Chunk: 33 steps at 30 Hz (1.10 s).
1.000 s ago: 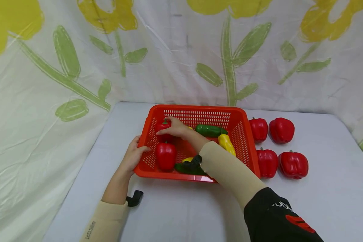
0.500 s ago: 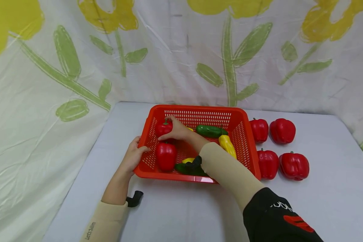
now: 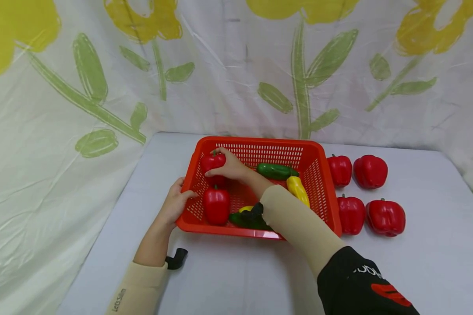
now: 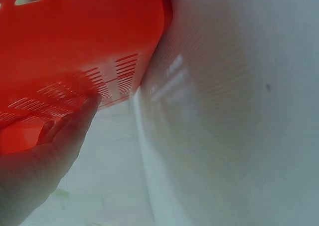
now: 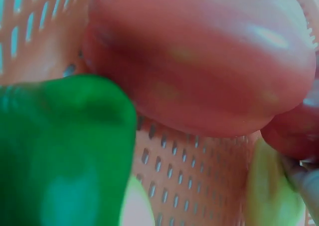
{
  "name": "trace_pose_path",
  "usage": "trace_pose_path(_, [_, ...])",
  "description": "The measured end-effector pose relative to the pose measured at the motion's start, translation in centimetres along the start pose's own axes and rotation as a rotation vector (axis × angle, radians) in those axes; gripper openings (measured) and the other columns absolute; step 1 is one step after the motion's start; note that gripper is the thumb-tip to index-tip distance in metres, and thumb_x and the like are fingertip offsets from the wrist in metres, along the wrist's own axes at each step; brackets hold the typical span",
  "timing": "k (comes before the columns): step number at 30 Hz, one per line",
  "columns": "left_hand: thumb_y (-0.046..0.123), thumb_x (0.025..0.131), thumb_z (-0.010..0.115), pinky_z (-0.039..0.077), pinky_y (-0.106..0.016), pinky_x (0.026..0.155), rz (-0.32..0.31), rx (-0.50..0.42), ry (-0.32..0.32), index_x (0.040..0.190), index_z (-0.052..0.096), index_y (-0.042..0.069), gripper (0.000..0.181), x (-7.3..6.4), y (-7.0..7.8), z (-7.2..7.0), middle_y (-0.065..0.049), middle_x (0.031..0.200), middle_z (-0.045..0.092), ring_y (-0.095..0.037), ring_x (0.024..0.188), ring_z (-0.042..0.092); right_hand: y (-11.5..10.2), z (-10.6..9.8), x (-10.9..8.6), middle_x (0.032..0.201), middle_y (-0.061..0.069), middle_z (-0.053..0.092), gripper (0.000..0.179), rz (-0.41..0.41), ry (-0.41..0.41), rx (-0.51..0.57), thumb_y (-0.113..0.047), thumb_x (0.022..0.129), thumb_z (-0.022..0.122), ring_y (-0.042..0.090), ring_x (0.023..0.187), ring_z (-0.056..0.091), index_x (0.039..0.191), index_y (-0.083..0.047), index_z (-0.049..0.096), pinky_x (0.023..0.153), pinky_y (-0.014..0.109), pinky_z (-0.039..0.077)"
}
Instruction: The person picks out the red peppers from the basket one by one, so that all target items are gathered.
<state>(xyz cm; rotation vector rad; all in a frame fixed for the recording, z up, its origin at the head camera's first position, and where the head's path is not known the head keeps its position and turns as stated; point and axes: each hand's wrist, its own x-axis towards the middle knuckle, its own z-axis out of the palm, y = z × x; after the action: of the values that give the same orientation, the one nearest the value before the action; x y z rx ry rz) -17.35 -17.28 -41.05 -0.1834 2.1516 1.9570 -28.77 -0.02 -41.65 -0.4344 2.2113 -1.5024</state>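
Observation:
My right hand (image 3: 231, 168) reaches into the red plastic basket (image 3: 236, 232) and grips a red bell pepper (image 3: 210, 163) at the back left, fingers by its stem and thumb at its near side. More red shows just below the thumb. In front of it a second red bell pepper (image 3: 216, 208) stands in the basket; the right wrist view is largely filled by a red bell pepper (image 5: 199, 61), with fingertips (image 5: 308, 186) at the right edge. My left hand (image 3: 172, 203) holds the basket's left rim, thumb over it, its other fingers (image 4: 75, 128) along the outer wall.
Inside the basket lie a long green vegetable (image 3: 277, 170), a yellow one (image 3: 298, 191), and another green one (image 3: 248, 221) near the front beside a bit of yellow (image 3: 245, 209). Several red bell peppers (image 3: 386, 217) stand on the white table (image 3: 236, 280) right of the basket. A flower-printed cloth (image 3: 220, 87) hangs behind.
The red bell pepper in my right hand has risen slightly, and red now shows under it. My left hand keeps its hold on the basket rim.

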Motion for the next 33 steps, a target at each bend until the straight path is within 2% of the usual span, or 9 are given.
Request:
trace_pose_path(6, [0.003,0.088,0.041,0.053,-0.036,0.085,-0.007,0.008,-0.005,0.131,0.033,0.003,0.044,0.0,0.0,0.1,-0.018,0.129,0.045,-0.022,0.104,0.053,-0.6,-0.2,-0.3,0.122,0.008,0.051,0.059,0.004,-0.028,0.084,-0.017,0.075,0.075,0.023,0.11,0.051,0.124,-0.018,0.043,0.086,0.036,0.052])
trace_pose_path(10, [0.003,0.089,0.041,0.053,-0.037,0.086,-0.012,0.01,-0.007,0.132,0.032,0.002,0.044,0.0,0.0,0.1,-0.019,0.13,0.045,-0.025,0.106,0.053,-0.7,-0.5,-0.2,0.122,0.007,0.051,0.059,0.023,-0.05,0.068,-0.021,0.075,0.075,0.023,0.11,0.051,0.125,-0.018,0.043,0.085,0.035,0.053])
trace_pose_path(17, [0.001,0.088,0.04,0.052,-0.038,0.087,-0.012,-0.002,0.002,0.131,0.032,0.0,0.044,0.0,0.0,0.1,-0.021,0.13,0.045,-0.027,0.105,0.055,-1.1,-1.6,-0.4,0.12,0.006,0.053,0.059,0.032,-0.033,-0.002,-0.027,0.075,0.074,0.023,0.109,0.052,0.124,-0.018,0.044,0.083,0.035,0.054])
trace_pose_path(24, [0.003,0.089,0.041,0.052,-0.043,0.088,-0.024,0.003,0.003,0.134,0.031,0.003,0.046,-0.1,0.1,-0.1,-0.019,0.132,0.045,-0.028,0.107,0.055,-1.7,-2.6,-1.1,0.124,0.005,0.05,0.068,0.086,-0.022,-0.031,-0.03,0.074,0.073,0.021,0.111,0.05,0.131,-0.017,0.038,0.086,0.036,0.053])
trace_pose_path(33, [0.003,0.09,0.039,0.051,-0.043,0.09,-0.009,0.002,-0.002,0.134,0.03,0.002,0.045,0.0,0.0,0.1,-0.02,0.134,0.043,-0.03,0.111,0.051,-3.2,-3.8,-2.4,0.121,0.007,0.052,0.067,0.154,-0.009,0.07,-0.028,0.074,0.074,0.023,0.109,0.051,0.129,-0.015,0.038,0.085,0.038,0.053])
